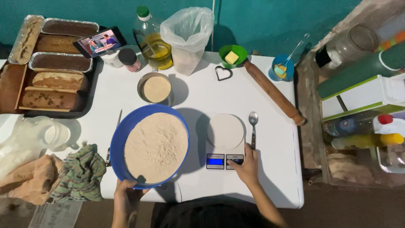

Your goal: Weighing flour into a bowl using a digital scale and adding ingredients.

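Left grip (125,188) pinching blue flour bowl (120,135) rim near bench (278,169) front edge, right grip (247,164) fingertip pressing scale (225,141) button, spoon (253,126) just beside, bare bench right.

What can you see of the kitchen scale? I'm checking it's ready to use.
The scale is small and flat, with a round white platter, bare on top, and a silver front strip holding a lit blue display and buttons. It sits level on the white table, right of the blue bowl. The right hand presses its buttons; a spoon lies beside it.
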